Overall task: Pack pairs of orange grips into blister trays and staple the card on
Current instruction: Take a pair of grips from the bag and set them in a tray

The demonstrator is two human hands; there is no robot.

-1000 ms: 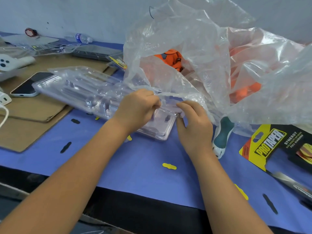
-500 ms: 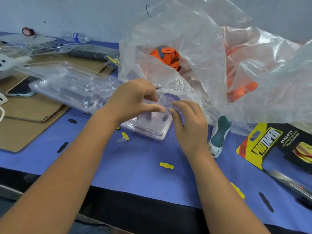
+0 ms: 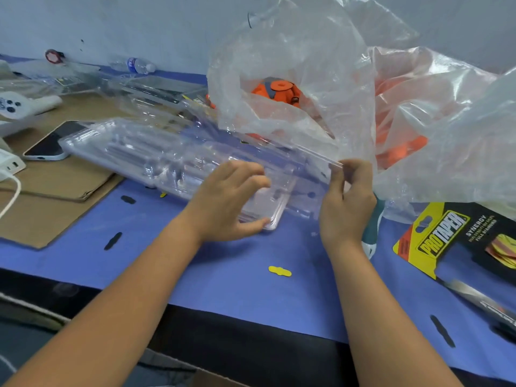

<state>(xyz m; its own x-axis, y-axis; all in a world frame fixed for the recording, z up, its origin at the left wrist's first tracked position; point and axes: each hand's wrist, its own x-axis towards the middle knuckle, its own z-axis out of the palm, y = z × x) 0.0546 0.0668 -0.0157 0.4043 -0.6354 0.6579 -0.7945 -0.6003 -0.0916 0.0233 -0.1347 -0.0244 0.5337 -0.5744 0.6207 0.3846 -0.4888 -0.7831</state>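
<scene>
We see the right hand (image 3: pixel 347 202) pinching the raised edge of one clear blister tray (image 3: pixel 296 160) between thumb and fingertips, just below the big plastic bag (image 3: pixel 307 79). The left hand (image 3: pixel 226 203) is half open, its fingers and thumb resting on the near end of the stack of trays (image 3: pixel 134 152) that lies on the blue counter (image 3: pixel 237 275). The orange grips (image 3: pixel 279 90) are inside the bag. A printed card (image 3: pixel 446 236) lies at the right.

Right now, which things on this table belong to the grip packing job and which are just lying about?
For the job:
top tray, pinched by right hand
tray stack, steadied by left hand
orange grips in the bag
printed card

Lying about:
phone
water bottle
charger
cardboard
</scene>
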